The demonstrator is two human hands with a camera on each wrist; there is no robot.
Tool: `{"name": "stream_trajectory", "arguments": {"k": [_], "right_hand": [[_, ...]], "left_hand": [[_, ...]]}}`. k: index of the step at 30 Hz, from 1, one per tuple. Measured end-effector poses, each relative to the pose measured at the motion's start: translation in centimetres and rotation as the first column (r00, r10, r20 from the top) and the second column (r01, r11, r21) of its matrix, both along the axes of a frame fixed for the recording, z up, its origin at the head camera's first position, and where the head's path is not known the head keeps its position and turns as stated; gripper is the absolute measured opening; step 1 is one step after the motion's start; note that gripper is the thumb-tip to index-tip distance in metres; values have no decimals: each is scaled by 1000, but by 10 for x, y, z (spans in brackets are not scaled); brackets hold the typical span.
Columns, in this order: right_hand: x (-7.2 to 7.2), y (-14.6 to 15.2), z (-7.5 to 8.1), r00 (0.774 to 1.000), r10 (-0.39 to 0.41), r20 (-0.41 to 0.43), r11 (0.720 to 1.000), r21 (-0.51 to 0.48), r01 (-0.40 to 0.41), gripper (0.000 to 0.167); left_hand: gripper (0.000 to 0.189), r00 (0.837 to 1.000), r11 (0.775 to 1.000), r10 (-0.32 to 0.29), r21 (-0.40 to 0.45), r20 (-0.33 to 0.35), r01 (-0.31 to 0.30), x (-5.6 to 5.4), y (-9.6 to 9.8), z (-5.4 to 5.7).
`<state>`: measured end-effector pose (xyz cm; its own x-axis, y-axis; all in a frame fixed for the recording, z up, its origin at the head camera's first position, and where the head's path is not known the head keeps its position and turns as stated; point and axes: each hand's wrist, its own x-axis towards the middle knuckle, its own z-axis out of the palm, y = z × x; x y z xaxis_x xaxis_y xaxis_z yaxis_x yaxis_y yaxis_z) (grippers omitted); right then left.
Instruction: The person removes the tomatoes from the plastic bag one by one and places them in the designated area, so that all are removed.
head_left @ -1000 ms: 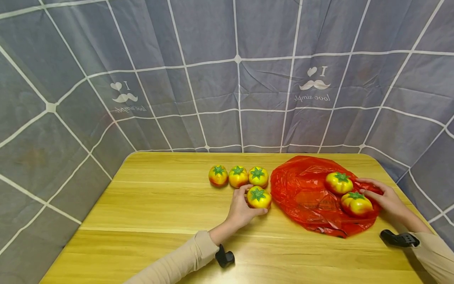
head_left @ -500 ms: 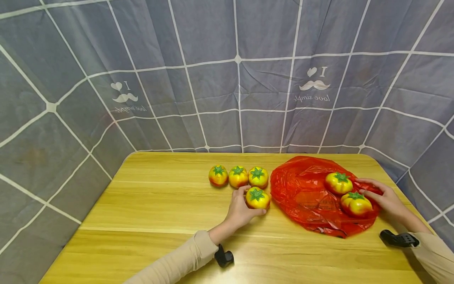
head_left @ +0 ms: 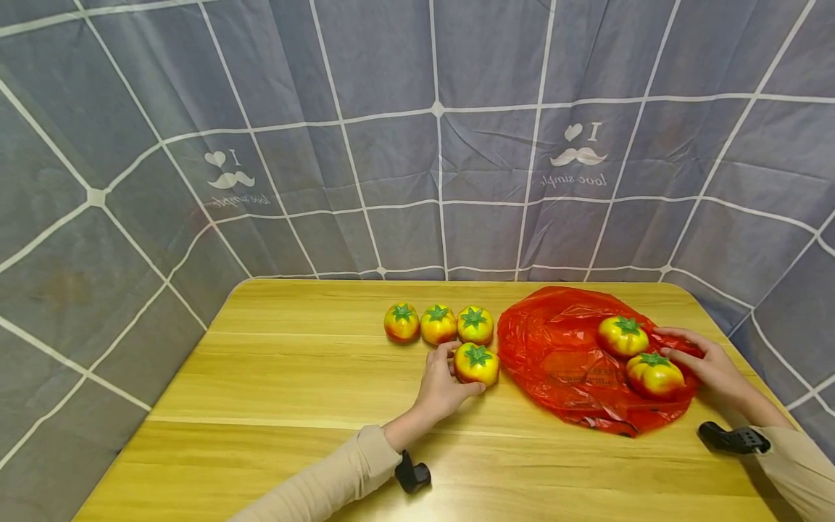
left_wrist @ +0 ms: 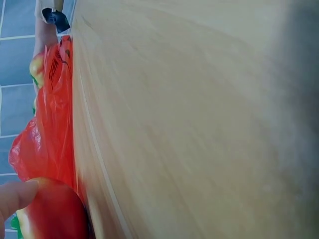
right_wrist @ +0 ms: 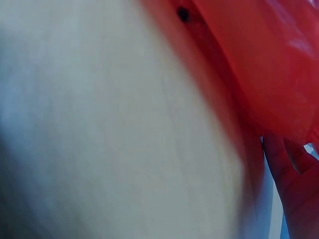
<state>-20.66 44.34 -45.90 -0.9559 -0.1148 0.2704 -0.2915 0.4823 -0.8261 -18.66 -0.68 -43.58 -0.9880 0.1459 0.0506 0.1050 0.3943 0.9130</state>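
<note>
My left hand reaches around the left side of a yellow-red tomato with a green leafy top, thumb in front and fingers behind. In the left wrist view, a fingertip presses against that tomato. At the right, a crumpled red plastic bag lies spread out. Two tomatoes, one farther back and one nearer, rest on it. My right hand touches the bag's right side beside them, fingers extended. The right wrist view shows this hand against the red plastic.
Behind the left hand, three more tomatoes stand in a row: left, middle and right. All sit on a wooden table, with a grey checked curtain hanging behind it and along its sides.
The tomato at my left hand shifts slightly left, then back right, turning a little. My right hand, the bag and the other tomatoes stay put.
</note>
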Motion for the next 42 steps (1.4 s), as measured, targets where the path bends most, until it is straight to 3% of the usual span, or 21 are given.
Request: {"name": "stream_trajectory", "arguments": {"k": [16, 42], "right_hand": [[0, -2, 0, 999, 31, -11, 998, -50, -31, 41], [2, -2, 2, 1000, 1, -6, 1000, 10, -1, 37]], "left_hand": [[74, 999, 999, 36, 12, 11, -36, -1, 4, -4], [70, 997, 996, 77, 41, -26, -75, 1, 5, -3]]}}
